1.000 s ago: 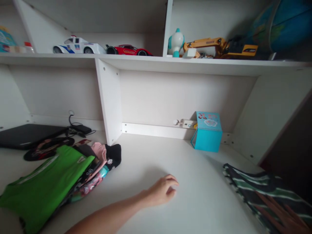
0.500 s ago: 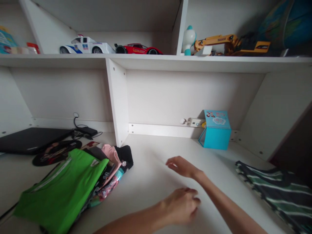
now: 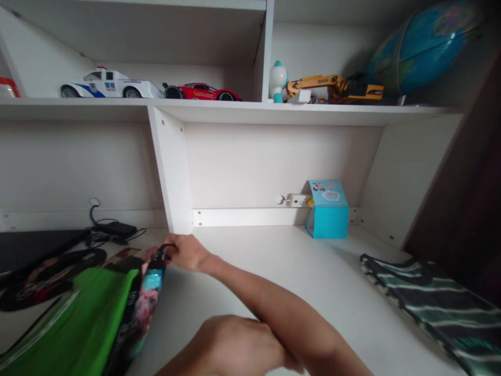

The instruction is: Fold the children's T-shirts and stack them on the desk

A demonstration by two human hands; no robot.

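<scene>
At the near edge of a white desk [image 3: 324,277], the left hand [image 3: 238,344] hangs low, its back upward, crossing in view with the right forearm [image 3: 274,303]; blur and that arm obscure its fingers, and whether they are spread or pressed together cannot be told. The right arm stretches across to the left, wrist bent over, the right hand [image 3: 188,250] pinching the far right corner of a pile of folded clothes [image 3: 109,308], fingertips buried in dark and pink cloth.

The pile lies at left on the desk, cut off by the bottom of the frame. A bright green top [image 3: 86,303] with a pale seam covers it; a smeared floral layer [image 3: 146,308] in pink, black and turquoise shows along its right side, its lower folds hard to make out.

At right, a dark striped garment [image 3: 426,297] runs out of frame. Behind, a black adapter [image 3: 117,228] and a blue calendar [image 3: 331,222] stand near the wall, below a shelf [image 3: 219,112] bearing a red toy car [image 3: 201,93] and a globe [image 3: 422,49].
</scene>
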